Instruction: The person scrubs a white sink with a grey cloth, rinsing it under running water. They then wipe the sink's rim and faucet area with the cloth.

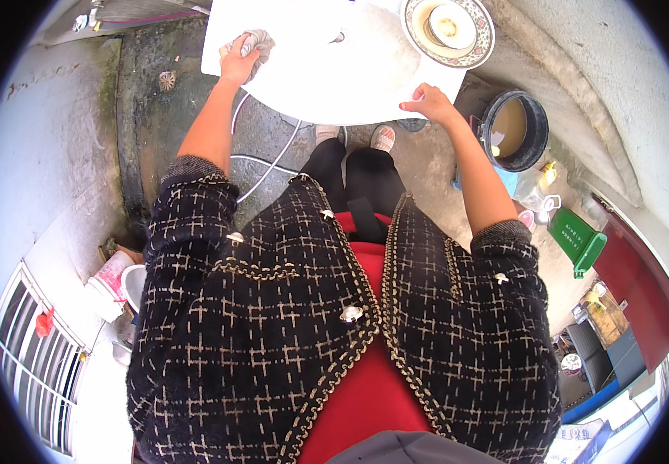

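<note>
In my left hand [237, 65] is a crumpled grey cloth [260, 46], pressed to the left part of a white, strongly lit washing surface [323, 81]. My right hand [432, 105] is at the front right edge of that surface; its fingers curl with a gap between them and nothing visible in them. A wide plate [487, 43] with a patterned rim sits at the back right. On the plate stands a small white bowl [450, 26]. A small dark oval fitting or hole [337, 38] shows near the middle of the surface.
Right of the surface, a black bucket [534, 145] holds murky water. A clear plastic jug [529, 190] and a green bin [575, 238] stand beyond. A pale hose [270, 164] loops over the wet floor. A tap [82, 22] is at upper left.
</note>
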`<action>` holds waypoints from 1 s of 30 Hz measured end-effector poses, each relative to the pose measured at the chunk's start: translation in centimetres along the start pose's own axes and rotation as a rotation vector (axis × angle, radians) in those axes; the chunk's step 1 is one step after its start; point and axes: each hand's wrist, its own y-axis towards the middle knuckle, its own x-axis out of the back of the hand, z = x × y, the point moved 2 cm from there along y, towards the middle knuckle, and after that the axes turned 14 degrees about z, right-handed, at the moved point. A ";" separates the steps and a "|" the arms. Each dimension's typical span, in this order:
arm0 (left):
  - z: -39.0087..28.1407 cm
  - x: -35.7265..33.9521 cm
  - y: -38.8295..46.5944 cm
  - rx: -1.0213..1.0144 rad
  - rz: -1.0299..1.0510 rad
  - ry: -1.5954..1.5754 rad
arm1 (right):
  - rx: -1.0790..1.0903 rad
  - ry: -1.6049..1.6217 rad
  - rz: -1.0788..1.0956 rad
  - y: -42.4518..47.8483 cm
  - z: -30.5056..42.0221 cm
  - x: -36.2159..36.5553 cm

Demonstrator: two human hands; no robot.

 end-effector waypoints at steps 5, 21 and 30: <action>0.2 0.2 0.0 -0.010 0.023 -0.013 | -0.254 -0.123 -0.074 1.8 1.9 -3.4; -3.5 0.0 -1.9 0.000 0.008 0.064 | -0.193 -0.180 -0.144 1.6 1.6 -3.1; -6.8 2.9 -7.3 0.078 -0.060 -0.094 | 0.005 -0.090 -0.558 -7.6 -0.2 -1.8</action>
